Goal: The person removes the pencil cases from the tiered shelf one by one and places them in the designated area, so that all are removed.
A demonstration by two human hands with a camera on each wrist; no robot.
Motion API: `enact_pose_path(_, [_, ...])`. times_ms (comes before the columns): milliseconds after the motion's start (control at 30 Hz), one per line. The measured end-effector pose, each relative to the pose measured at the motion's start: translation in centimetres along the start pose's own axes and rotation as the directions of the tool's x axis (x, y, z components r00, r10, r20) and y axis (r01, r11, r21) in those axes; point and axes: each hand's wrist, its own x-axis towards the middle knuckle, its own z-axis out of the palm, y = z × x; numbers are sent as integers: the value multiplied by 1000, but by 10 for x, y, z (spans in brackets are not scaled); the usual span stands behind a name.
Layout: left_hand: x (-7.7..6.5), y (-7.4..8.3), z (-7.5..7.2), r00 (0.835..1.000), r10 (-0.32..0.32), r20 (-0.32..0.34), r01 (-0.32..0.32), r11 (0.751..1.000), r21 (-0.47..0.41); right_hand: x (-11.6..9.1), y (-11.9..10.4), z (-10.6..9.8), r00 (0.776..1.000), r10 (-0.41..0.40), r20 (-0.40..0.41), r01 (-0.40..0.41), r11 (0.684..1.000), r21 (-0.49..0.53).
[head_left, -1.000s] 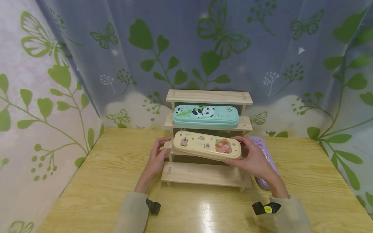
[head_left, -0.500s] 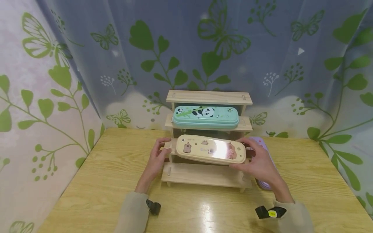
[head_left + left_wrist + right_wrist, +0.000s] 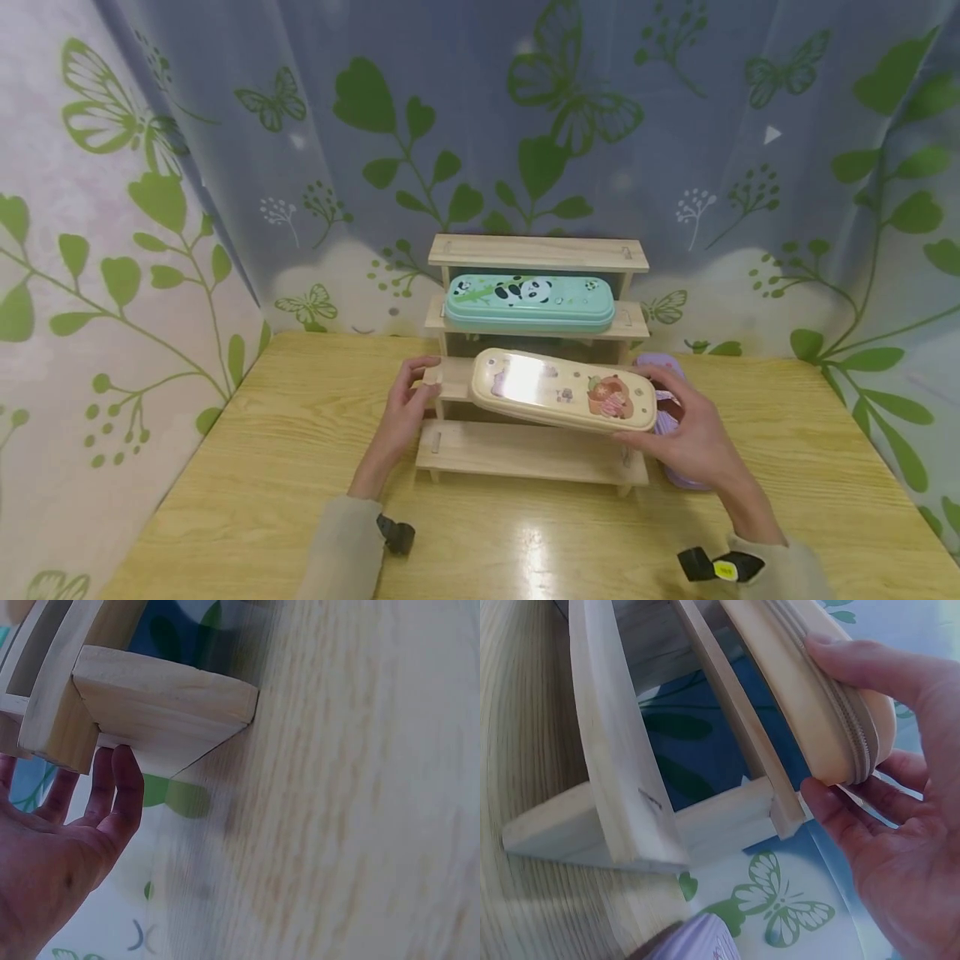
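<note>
Right hand (image 3: 693, 429) pinches the right end of a cream pencil case (image 3: 558, 396), thumb on the near edge and fingers on the far one. The case is over the second tier from the bottom of a wooden rack (image 3: 528, 454), slanting so that its right end sits nearer the person than its left; glare covers part of the printed lid. Seen from the right wrist, a zip (image 3: 849, 712) runs round its side; whether its left end touches the rack cannot be told. Left hand (image 3: 405, 404) grips the left end of that same tier, fingertips against the wood. One tier higher, a mint case (image 3: 530, 303) with a panda print lies lengthwise. A purple case (image 3: 660, 363) lies on the wood-grain table (image 3: 247, 467) just right of the rack, partly hidden by the right hand. Behind the rack hangs a curtain (image 3: 465, 108) printed with green leaves and butterflies.
</note>
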Motion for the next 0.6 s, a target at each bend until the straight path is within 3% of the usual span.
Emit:
enact_pose_path(333, [-1, -1, 0, 1000, 21, 5, -21, 1000, 12, -12, 2, -13, 999, -5, -42, 6, 1000, 24])
enact_pose_path(600, [-1, 1, 1, 1000, 3, 3, -3, 1000, -6, -19, 4, -22, 998, -7, -70, 11, 998, 66])
